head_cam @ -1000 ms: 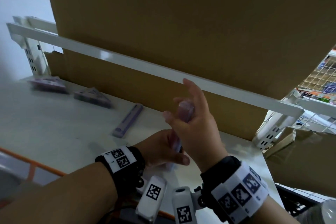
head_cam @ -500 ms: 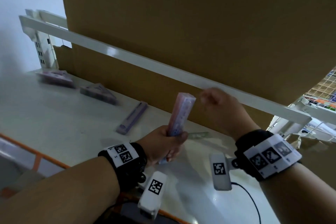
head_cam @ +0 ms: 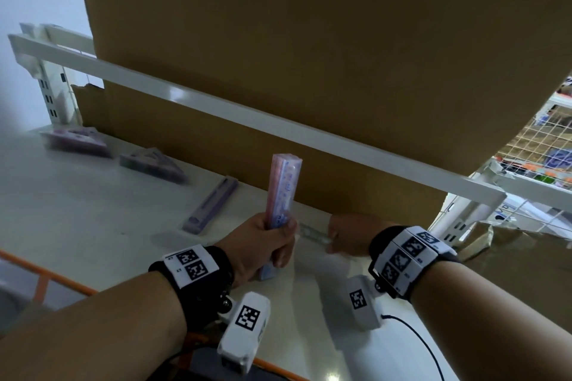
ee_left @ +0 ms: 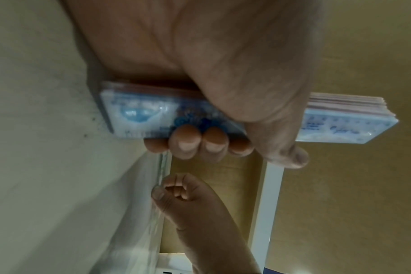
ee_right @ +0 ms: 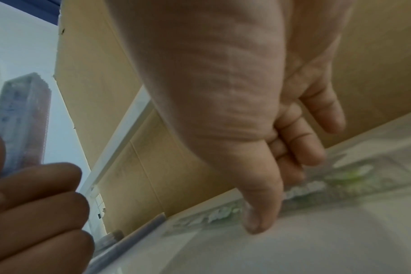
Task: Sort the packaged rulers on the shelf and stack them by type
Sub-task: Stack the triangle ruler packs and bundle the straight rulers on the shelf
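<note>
My left hand [head_cam: 269, 244] grips a thick bundle of pink and blue packaged rulers [head_cam: 284, 192], stood upright with its lower end on the white shelf [head_cam: 77, 226]. The left wrist view shows the fingers [ee_left: 211, 140] wrapped round the bundle [ee_left: 340, 126]. To the right, my right hand [head_cam: 343, 235] is low on the shelf by the cardboard back wall. There it pinches a clear, green-printed ruler [head_cam: 312, 233] that lies flat. In the right wrist view the thumb [ee_right: 261, 213] is on the near side of this ruler [ee_right: 340, 178] and the fingers on the far side.
A purple packaged ruler [head_cam: 213, 204] lies left of the bundle. Two piles of purple triangle packs [head_cam: 151, 164] [head_cam: 77, 144] sit further left. A cardboard box [head_cam: 309, 40] and a white rail [head_cam: 278, 124] hang overhead. An orange bar [head_cam: 46, 275] edges the shelf front.
My right hand has let go of the bundle's top, swung right and dropped to the green ruler on the shelf. My left hand still holds the bundle upright.
</note>
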The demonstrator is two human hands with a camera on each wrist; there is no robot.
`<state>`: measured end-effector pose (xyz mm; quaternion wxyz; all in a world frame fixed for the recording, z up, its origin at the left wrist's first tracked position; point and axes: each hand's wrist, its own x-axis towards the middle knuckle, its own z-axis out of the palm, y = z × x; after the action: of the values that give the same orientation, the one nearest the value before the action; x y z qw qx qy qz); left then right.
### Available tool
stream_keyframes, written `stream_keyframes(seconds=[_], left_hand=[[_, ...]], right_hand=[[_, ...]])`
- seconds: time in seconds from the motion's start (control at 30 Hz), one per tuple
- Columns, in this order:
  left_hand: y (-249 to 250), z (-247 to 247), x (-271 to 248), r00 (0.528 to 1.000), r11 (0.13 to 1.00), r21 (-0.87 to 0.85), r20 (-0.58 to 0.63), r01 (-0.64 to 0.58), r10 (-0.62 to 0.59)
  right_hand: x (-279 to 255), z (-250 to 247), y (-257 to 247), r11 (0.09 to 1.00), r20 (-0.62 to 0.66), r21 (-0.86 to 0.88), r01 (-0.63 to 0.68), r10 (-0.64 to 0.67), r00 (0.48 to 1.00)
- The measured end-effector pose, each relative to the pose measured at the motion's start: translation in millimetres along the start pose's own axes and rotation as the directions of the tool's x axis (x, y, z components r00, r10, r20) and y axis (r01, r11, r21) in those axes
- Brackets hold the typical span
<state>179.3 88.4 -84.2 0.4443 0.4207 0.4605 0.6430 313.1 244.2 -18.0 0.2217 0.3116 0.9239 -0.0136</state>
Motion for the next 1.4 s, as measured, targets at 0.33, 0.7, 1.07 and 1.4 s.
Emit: stream_keyframes(seconds=[0.33,0.7,1.07,1.4], left_hand=[[-2,-1,3,1.000,1.000,0.001,-0.026,-0.004,0.004],[4,0,0,0.998,0.989,-0.133,-0.005,0.059,-0.060],[9,-3,-7,0.997,0.988,-0.133,0.039,0.074,-0.069],[14,-2,-11,0.987,0.987,0.116,0.100,0.110,-0.122]], right_hand=[[-33,13,14,0.651,-0.009,0.759,-0.023,0.047,0.999],[-68,21,-36,-0.092,-0.299,0.945,0.315,0.158,0.941],[-57,42,-76,0.745,-0.663,0.553,0.374,0.121,0.739],[-88,-2,-74,0.789,-0.745,0.531,0.310,0.259,0.615]])
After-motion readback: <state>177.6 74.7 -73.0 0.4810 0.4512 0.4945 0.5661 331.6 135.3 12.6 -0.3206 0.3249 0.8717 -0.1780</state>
